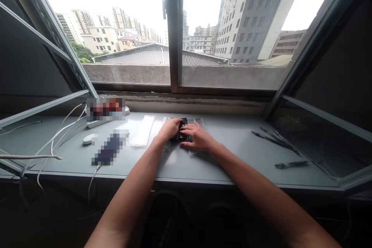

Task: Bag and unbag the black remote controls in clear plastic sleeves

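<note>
At the middle of the grey table, a small black item lies under and between both hands. My left hand grips its left side, with the fingers pressed together at its top edge. From the right, my right hand reaches over it, fingers apart, the fingertips touching its right part and the thumb lower down. Clear plastic film or bags lie beneath and around the item. The palms and fingers cover much of it, so its details are hard to make out.
White sheets or bags lie left of the hands. Farther left are a blurred-out dark device with a cable, a white rounded object, a power strip and loose white cables. Tools and a pen-like object lie right.
</note>
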Demonstrator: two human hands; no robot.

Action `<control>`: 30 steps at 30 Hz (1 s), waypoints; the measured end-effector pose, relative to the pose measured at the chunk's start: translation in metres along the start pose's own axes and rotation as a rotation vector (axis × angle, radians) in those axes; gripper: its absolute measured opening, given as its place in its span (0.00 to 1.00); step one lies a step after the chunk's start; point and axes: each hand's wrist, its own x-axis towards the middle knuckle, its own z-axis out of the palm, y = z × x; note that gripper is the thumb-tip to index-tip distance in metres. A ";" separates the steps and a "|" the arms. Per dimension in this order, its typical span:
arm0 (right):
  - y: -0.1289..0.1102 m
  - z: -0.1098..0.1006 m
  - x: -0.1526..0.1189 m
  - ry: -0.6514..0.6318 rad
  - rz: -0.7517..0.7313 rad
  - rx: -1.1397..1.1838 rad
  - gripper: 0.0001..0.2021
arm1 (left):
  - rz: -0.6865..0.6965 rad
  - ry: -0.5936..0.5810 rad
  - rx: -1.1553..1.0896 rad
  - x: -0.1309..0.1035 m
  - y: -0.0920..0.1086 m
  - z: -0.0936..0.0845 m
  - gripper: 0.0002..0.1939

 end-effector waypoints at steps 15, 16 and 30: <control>0.000 0.002 0.003 0.311 0.011 0.103 0.19 | -0.067 0.223 0.014 0.002 0.006 -0.009 0.21; 0.000 0.001 0.003 0.311 0.016 0.117 0.19 | -0.073 0.228 0.018 0.002 0.005 -0.008 0.21; 0.001 0.005 0.001 0.264 -0.043 0.121 0.17 | -0.159 0.194 0.137 -0.002 -0.003 -0.013 0.20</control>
